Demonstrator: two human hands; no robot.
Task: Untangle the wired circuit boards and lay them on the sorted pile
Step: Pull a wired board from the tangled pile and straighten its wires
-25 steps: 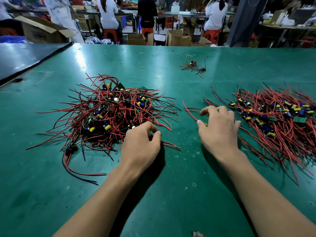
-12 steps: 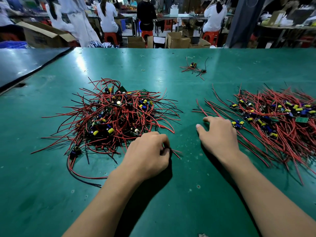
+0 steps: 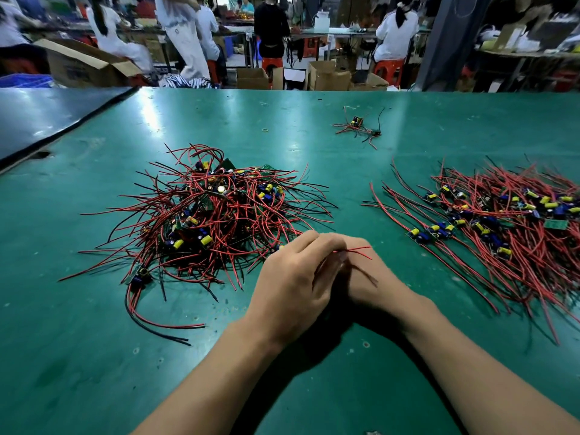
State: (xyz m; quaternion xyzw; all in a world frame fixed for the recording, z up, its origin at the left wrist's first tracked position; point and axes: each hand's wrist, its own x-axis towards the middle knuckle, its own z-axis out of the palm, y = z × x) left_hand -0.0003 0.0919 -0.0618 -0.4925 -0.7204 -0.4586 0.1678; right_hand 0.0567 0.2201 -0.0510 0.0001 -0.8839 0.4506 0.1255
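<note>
Our hands, apart half a second ago, are now meeting at the near right edge of the tangled heap of red- and black-wired circuit boards (image 3: 213,221). Our left hand (image 3: 288,290) is pinching thin red wire leads (image 3: 356,251) at its fringe; our right hand (image 3: 383,284) is lying partly beneath, its grip not discernible. We are judging one unit to be coming free, not yet reaching the combed sorted pile (image 3: 502,227) at right. Print on the brown cardboard box (image 3: 75,69) is blurring beyond reading.
</note>
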